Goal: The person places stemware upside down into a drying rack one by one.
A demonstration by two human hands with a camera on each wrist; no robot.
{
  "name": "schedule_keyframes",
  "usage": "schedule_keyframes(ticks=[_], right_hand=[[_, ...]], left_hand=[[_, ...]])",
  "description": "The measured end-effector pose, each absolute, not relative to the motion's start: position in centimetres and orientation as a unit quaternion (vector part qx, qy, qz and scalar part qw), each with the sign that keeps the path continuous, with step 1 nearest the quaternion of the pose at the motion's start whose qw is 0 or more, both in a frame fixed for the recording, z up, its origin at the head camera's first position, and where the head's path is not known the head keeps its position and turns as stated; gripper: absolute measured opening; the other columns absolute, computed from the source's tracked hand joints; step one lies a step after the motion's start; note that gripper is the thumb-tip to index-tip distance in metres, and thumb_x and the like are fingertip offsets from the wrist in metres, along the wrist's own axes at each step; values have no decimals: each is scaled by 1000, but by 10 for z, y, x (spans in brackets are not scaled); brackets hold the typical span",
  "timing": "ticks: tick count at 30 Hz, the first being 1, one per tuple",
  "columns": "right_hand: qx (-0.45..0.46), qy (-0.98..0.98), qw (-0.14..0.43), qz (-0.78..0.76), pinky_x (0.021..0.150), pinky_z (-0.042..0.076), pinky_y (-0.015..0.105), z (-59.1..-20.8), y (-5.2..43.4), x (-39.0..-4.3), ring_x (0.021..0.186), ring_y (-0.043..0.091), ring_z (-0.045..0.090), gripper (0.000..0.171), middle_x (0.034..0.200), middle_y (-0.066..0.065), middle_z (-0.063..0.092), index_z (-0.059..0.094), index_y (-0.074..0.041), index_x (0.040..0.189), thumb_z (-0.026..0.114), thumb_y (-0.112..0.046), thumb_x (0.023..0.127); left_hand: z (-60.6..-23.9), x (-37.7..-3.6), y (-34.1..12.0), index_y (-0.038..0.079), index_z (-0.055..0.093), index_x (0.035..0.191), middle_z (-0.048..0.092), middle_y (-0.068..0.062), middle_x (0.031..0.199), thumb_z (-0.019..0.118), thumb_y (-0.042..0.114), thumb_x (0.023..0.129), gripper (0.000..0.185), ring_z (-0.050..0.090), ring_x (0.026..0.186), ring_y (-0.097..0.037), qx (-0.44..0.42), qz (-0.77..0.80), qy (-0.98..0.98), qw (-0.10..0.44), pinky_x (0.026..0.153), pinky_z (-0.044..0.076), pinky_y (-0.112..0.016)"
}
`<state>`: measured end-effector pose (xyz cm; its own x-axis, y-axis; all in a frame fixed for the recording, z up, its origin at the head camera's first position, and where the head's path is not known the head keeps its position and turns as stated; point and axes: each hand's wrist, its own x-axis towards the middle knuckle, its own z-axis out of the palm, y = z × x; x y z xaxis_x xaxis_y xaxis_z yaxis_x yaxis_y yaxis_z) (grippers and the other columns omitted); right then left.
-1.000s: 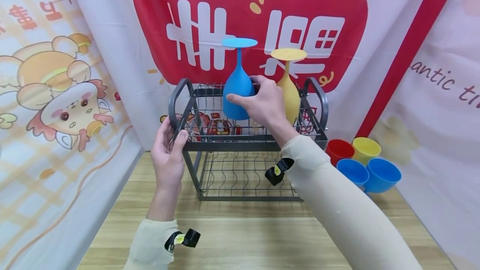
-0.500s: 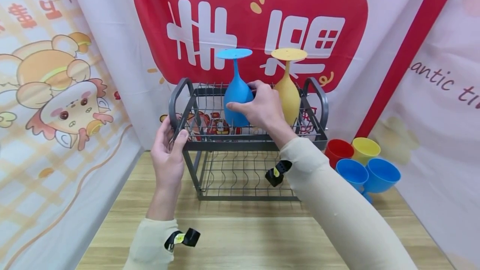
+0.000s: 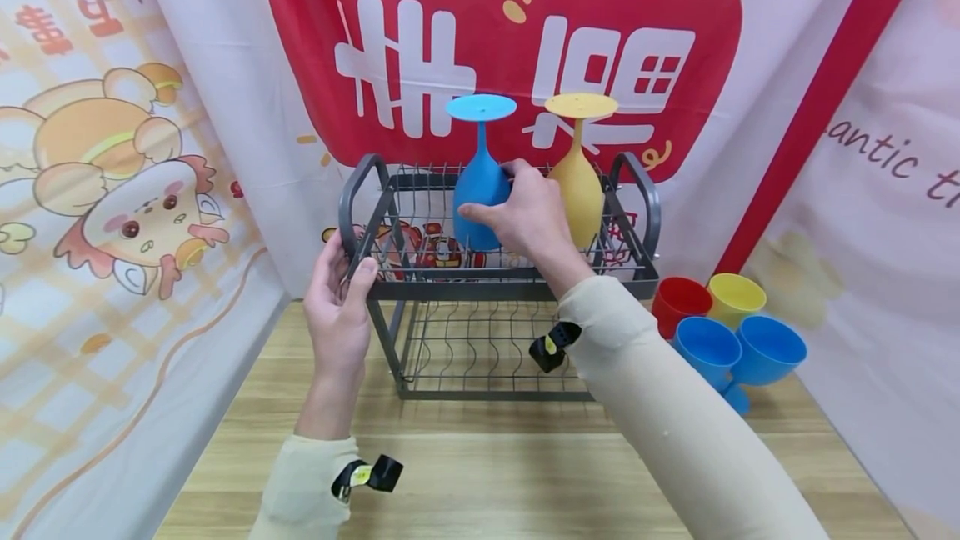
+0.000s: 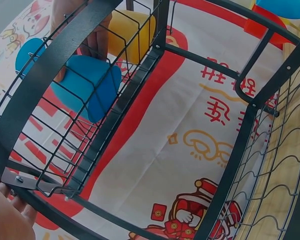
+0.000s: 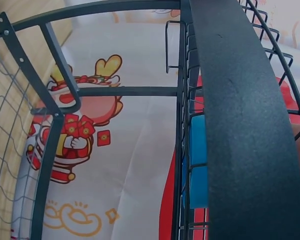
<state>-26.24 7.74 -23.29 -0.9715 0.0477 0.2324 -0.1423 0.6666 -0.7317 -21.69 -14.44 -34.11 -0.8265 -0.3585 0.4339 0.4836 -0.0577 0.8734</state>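
A two-tier dark grey dish rack stands on the table. My left hand grips its upper left end, with the thumb in front below the side handle. An upside-down blue goblet stands in the upper tier, foot on top and nearly upright. My right hand holds its bowl from the right, thumb across the front. Just right of that hand, a yellow goblet is also upside down in the upper tier. In the left wrist view, the blue goblet's bowl shows behind the wires, its rim low at the tier's floor.
To the right of the rack stand a red cup, a yellow cup and two blue goblets, mouths up. The wavy wire lower tier holds nothing visible. A printed cloth hangs close behind.
My right hand has lowered the blue goblet into the upper tier. It leaned left half a second ago and now stands straighter, slightly further right. My left hand has stayed on the rack.
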Motion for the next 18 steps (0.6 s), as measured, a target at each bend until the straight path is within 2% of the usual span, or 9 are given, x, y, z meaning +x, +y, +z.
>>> schedule_keyframes(ticks=[4, 12, 18], right_hand=[[25, -907, 114, 405, 104, 61, 53, -233, 77, -262, 129, 34, 65, 86, 150, 8, 62, 47, -14, 157, 85, -49, 87], [25, -906, 138, 399, 102, 62, 52, -233, 79, -258, 126, 34, 68, 83, 148, 8, 65, 50, -13, 153, 84, -50, 87], [32, -920, 157, 357, 101, 63, 49, -228, 79, -250, 125, 33, 67, 89, 146, 11, 65, 47, -10, 155, 84, -54, 87]], left_hand=[[-342, -216, -144, 18, 55, 153, 60, -14, 153, 69, 16, 103, 52, 59, 137, -18, -48, -726, -621, 292, 115, 48, -20], [-344, -216, -141, 20, 56, 153, 63, -8, 150, 67, 15, 103, 51, 59, 138, -19, -50, -725, -620, 297, 115, 49, -20], [-342, -214, -141, 22, 57, 152, 63, -8, 151, 68, 18, 104, 50, 58, 139, -18, -44, -720, -627, 295, 119, 46, -25]])
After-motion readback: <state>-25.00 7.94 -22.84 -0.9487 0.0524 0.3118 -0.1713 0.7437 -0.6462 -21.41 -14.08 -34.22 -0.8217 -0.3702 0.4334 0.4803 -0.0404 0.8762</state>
